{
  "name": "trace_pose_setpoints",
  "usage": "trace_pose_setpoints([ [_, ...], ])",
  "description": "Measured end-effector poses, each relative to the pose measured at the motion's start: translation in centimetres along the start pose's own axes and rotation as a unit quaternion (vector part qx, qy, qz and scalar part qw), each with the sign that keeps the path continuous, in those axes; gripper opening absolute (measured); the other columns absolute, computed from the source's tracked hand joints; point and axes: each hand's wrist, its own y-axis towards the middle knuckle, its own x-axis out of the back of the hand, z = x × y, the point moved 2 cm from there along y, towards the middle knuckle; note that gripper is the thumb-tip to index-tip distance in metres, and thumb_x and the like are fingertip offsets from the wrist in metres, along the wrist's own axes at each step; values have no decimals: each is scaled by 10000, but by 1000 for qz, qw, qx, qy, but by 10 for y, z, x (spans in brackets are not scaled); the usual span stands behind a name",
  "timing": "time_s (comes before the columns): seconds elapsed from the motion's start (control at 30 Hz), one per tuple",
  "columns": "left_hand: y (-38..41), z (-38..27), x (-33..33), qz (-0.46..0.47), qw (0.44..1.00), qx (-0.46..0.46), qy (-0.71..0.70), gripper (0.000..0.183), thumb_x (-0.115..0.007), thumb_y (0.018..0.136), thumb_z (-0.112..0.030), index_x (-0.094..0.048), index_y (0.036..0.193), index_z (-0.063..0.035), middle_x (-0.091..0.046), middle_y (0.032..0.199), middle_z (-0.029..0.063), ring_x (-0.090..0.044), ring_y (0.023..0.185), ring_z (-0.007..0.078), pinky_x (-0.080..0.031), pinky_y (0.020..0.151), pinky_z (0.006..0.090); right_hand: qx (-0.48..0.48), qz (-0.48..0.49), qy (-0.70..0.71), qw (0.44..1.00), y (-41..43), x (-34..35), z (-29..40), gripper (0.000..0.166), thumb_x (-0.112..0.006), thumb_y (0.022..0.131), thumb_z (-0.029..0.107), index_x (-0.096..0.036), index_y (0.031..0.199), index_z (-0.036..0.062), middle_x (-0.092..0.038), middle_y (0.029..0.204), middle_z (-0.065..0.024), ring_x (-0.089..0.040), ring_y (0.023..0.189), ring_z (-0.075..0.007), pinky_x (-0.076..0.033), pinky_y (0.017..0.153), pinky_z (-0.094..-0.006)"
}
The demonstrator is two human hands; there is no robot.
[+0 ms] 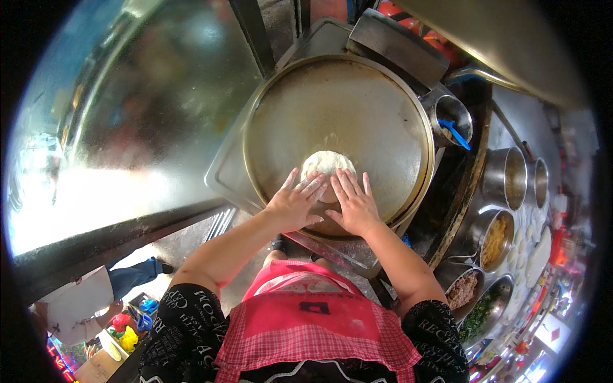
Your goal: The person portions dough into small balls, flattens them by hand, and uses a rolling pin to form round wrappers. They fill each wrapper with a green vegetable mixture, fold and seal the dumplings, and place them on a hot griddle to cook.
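A flat round of white dough [328, 163] lies near the front of a large round metal griddle [335, 105]. My left hand [297, 198] rests its floury fingertips on the dough's left front part. On the right front part lie the fingers of my right hand [353, 201]. Both palms face down with the fingers spread, and neither hand grips anything. The near edge of the dough is partly hidden beneath my fingers.
Right of the griddle, a metal pot [452, 107] holds a blue-handled tool [454, 133]. Farther right stand pans of yellow shredded filling [495, 242], minced filling [462, 289] and chopped greens [483, 304], beside several dough pieces [517, 249]. A metal box [397, 45] sits behind the griddle. Another person [79, 306] is at lower left.
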Motion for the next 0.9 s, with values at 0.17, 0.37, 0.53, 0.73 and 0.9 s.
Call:
trace_pose_setpoints([
  [0.17,2,-7,1,-1,1000,16,5,831,-523,897,-538,-255,1502,-37,-206,1584,105,-128,1481,225,-65,1198,496,16,-10,47,999,-7,0,-4,803,-595,871,484,-311,1476,40,-238,1568,-131,-204,1459,-276,-109,1159,-588],
  [0.37,19,-29,-5,8,1000,-20,21,849,-435,917,-598,-249,1497,-7,-197,1585,125,-102,1485,249,-66,1210,413,-41,-103,120,987,-44,22,-10,726,-601,880,390,-348,1444,10,-266,1541,-193,-254,1423,-385,-151,1142,-594],
  [0.53,47,-8,-11,-25,997,6,-72,929,-620,851,-516,-182,1519,-40,-160,1589,133,-116,1476,296,-122,1209,406,-113,-100,167,974,-112,39,-9,730,-654,840,294,-353,1434,-6,-296,1516,-224,-279,1401,-414,-179,1144,-573],
  [0.73,96,24,37,30,996,59,-54,938,-605,877,-500,-100,1535,-61,-90,1607,116,-94,1481,290,-126,1207,415,-207,-111,187,954,-196,69,57,711,-667,846,277,-360,1424,-2,-344,1487,-221,-322,1384,-389,-255,1142,-494],
  [0.9,122,-3,37,-76,984,-85,138,773,-511,946,-430,-178,1517,-29,-125,1601,126,-64,1488,282,-66,1212,424,-382,-132,250,880,-301,49,135,635,-604,903,283,-367,1426,13,-378,1466,-228,-374,1347,-398,-316,1116,-449],
])
